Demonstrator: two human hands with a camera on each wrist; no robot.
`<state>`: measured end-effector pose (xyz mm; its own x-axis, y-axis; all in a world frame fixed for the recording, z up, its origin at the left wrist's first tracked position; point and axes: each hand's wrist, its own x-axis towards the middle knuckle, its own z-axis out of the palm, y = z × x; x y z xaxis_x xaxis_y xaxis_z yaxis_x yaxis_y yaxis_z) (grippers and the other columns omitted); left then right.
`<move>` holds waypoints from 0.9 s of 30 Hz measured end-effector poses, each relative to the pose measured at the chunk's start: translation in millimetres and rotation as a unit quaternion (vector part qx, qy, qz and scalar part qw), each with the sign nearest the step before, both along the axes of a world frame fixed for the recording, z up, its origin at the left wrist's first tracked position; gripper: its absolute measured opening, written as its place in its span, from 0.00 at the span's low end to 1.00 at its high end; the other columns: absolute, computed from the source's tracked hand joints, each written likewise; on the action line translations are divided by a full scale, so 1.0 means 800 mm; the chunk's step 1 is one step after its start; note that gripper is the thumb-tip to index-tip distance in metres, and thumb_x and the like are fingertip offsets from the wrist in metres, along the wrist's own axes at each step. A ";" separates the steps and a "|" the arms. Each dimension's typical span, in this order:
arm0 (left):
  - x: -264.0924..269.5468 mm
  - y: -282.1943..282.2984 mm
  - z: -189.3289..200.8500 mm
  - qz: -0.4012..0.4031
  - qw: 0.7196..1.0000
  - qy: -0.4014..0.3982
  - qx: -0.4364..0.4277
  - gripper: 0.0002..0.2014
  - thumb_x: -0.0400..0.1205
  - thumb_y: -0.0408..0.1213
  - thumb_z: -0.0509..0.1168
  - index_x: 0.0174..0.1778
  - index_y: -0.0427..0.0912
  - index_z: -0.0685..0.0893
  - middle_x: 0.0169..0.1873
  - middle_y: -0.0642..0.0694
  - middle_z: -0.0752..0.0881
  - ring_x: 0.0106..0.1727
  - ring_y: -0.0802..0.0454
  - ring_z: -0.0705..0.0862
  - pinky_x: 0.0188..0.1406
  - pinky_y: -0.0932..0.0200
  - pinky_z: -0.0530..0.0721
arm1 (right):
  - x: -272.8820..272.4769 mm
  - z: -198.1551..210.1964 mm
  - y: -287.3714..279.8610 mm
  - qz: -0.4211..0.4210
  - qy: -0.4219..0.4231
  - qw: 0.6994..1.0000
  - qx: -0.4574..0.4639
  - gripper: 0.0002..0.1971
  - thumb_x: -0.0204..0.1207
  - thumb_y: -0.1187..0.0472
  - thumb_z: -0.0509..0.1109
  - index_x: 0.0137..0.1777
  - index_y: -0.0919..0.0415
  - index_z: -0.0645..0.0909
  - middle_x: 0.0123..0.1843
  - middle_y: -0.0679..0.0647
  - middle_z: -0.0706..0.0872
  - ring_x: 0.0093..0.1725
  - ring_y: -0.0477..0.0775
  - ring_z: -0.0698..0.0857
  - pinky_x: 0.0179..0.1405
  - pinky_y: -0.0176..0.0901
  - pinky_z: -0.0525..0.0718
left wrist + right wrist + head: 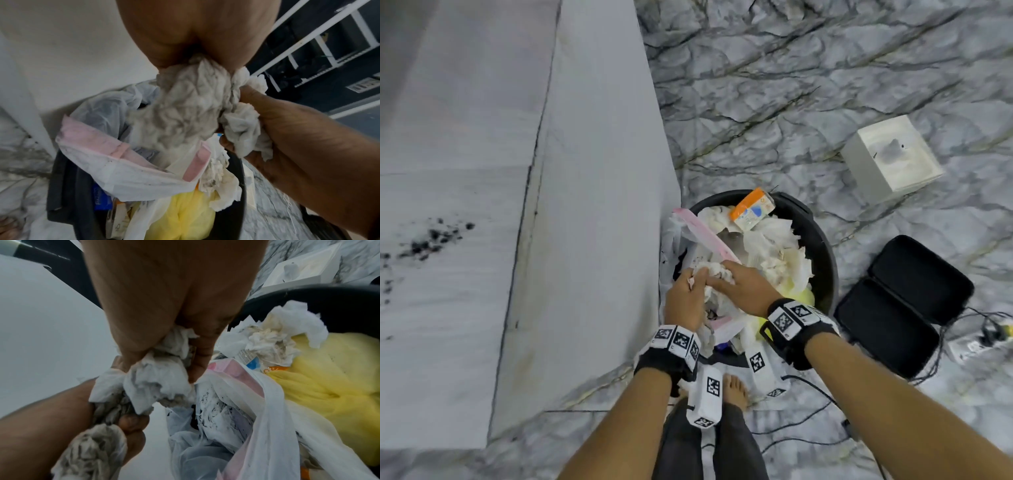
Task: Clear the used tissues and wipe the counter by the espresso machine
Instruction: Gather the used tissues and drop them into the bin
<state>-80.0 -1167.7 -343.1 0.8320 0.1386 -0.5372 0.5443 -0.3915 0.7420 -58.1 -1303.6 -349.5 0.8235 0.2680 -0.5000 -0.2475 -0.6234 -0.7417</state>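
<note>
Both hands meet over a full black bin [822, 240] on the floor beside the white counter [465, 154]. My left hand [693, 279] grips a grey, soiled wad of used tissues [185, 105]. My right hand [717, 274] pinches the other end of the same crumpled tissues [156, 378]. The wad hangs just above the white, pink-edged plastic bag [98, 146] at the bin's near left side. Dark specks [431, 240] lie scattered on the counter top at the left. No espresso machine is in view.
The bin holds crumpled tissues, an orange carton [751, 209] and a yellow bag [329, 378]. On the marble floor to the right lie a white box [890, 154], an open black case [904, 301] and cables with a power strip [976, 346]. A bare foot [736, 390] stands before the bin.
</note>
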 end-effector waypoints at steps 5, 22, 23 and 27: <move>0.010 0.001 -0.061 0.058 0.997 0.037 0.021 0.24 0.80 0.58 0.56 0.66 0.48 0.77 0.62 0.44 0.83 0.61 0.43 0.82 0.66 0.43 0.78 | 0.017 -0.063 0.002 -0.013 0.067 0.997 0.030 0.27 0.74 0.40 0.68 0.67 0.54 0.73 0.61 0.51 0.84 0.60 0.54 0.82 0.61 0.49 0.80; -0.028 0.007 -0.009 0.076 0.993 0.072 -0.047 0.21 0.85 0.49 0.55 0.71 0.45 0.75 0.70 0.45 0.77 0.71 0.46 0.75 0.73 0.51 0.70 | -0.016 -0.003 -0.002 0.043 0.106 0.993 -0.010 0.24 0.79 0.50 0.66 0.73 0.55 0.74 0.75 0.52 0.76 0.71 0.53 0.77 0.63 0.39 0.70; -0.036 0.011 -0.002 0.063 0.993 0.086 -0.048 0.19 0.85 0.49 0.55 0.69 0.45 0.77 0.69 0.45 0.79 0.70 0.45 0.76 0.73 0.49 0.70 | -0.022 0.008 0.000 0.048 0.101 0.994 -0.013 0.22 0.79 0.50 0.66 0.71 0.55 0.76 0.73 0.52 0.79 0.69 0.52 0.78 0.61 0.38 0.71; -0.074 0.028 0.020 0.032 0.983 0.147 -0.103 0.14 0.84 0.46 0.58 0.55 0.43 0.83 0.53 0.43 0.87 0.51 0.47 0.84 0.55 0.52 0.80 | -0.055 0.041 0.007 0.057 0.109 0.992 0.003 0.16 0.79 0.51 0.67 0.64 0.56 0.80 0.64 0.52 0.84 0.60 0.49 0.81 0.55 0.36 0.71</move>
